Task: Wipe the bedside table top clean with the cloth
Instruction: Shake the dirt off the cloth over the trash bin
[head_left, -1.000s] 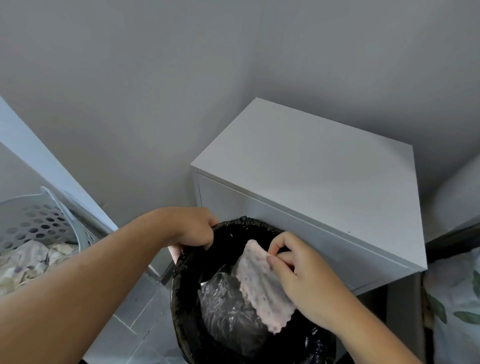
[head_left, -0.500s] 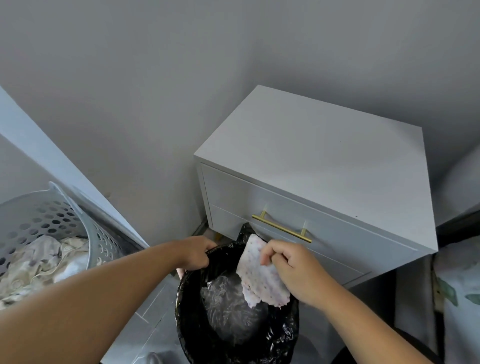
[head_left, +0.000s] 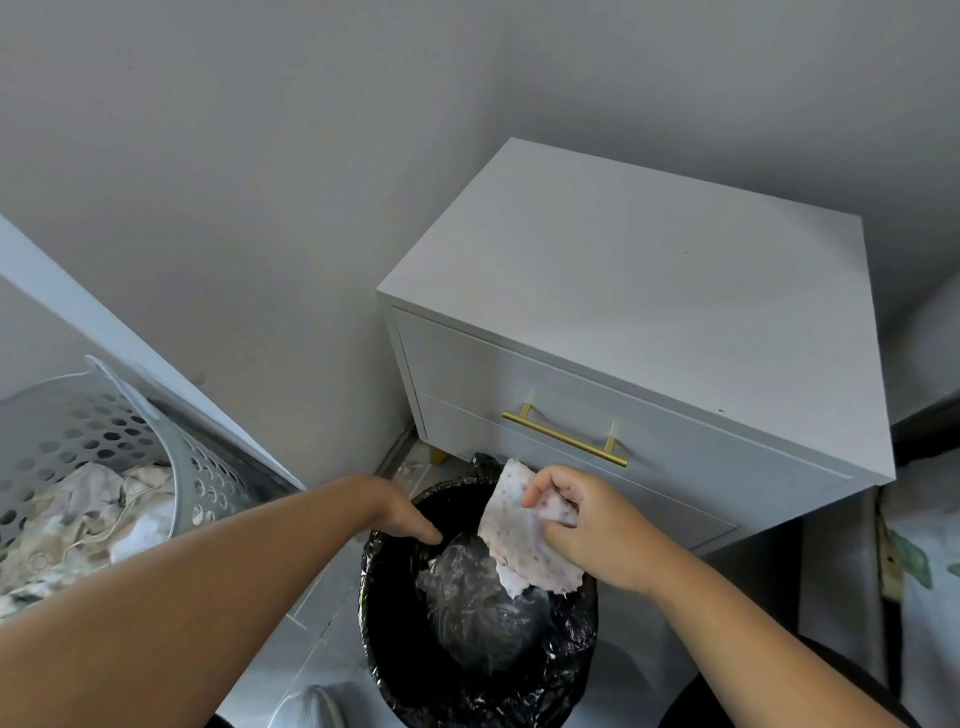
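Note:
The white bedside table (head_left: 649, 291) stands in the corner, its top bare, with a gold handle (head_left: 563, 435) on its drawer front. In front of it sits a waste bin lined with a black bag (head_left: 400, 654), with crumpled clear plastic (head_left: 467, 587) inside. My right hand (head_left: 587, 525) pinches a pale dotted cloth (head_left: 519, 545) that hangs over the bin's opening. My left hand (head_left: 400, 512) rests on the bin's left rim, fingers curled over the edge of the bag.
A grey perforated laundry basket (head_left: 98, 436) with crumpled fabric stands at the left, beside a slanted white panel (head_left: 130, 358). Grey walls meet behind the table. Leaf-patterned bedding (head_left: 919, 561) lies at the right edge. The floor is tiled.
The bin has sunk lower, away from the table front, uncovering the drawer and gold handle. My right hand still holds the cloth over the bin, and my left hand has loosened on the rim.

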